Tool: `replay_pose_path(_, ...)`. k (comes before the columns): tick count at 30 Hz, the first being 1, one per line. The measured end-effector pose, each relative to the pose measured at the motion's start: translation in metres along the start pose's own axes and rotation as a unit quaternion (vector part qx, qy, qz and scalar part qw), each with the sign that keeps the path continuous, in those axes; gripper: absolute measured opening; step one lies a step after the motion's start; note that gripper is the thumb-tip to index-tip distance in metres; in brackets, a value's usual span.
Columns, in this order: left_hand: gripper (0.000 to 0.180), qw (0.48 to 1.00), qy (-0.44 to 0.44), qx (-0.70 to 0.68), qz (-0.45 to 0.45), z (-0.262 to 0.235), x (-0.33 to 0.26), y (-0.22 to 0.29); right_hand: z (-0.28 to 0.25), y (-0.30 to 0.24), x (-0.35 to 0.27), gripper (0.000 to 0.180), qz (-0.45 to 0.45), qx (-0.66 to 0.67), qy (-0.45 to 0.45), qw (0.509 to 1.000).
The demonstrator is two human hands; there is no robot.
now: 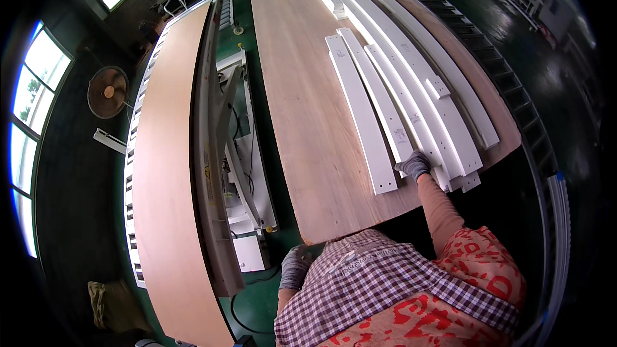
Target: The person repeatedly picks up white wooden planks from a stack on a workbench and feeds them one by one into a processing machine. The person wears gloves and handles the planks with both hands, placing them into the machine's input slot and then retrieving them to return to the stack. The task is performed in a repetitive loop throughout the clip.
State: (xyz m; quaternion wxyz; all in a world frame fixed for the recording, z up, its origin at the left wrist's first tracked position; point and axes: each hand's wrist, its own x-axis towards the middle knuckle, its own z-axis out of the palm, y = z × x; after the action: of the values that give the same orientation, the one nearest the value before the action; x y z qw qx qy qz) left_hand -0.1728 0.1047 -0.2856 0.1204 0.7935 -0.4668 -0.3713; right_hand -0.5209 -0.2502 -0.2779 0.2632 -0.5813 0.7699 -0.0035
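Note:
My right hand, in a grey knit glove, grips the near end of a narrow white board with its fingers curled. Left of it a wider white board lies apart, flat on the wooden tabletop. To the right, close to my wrist, more long white boards lie side by side or stacked, several with small drilled holes. A short white block rests on top of them. My left hand, also gloved, hangs low beside my checked apron near the table's corner; its fingers are partly hidden.
Left of the table, across a gap, a long wood-coloured panel lies on a conveyor. A white lift frame with cables stands in between. A roller conveyor runs along the right. A round fan stands by the windows.

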Motion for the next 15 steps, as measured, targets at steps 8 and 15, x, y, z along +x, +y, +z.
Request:
replay_pose_path(8,0.044,0.927,-0.122,-0.339,0.102,-0.011,0.052,0.114,-0.088,-0.014,-0.068,0.041,0.017,0.498,-0.264,0.826)
replay_pose_path(15,0.076,0.777,-0.340,-0.530,0.014,-0.005,0.100,0.276,-0.064,-0.018,-0.163,0.034,-0.006,0.692,-0.311,0.652)
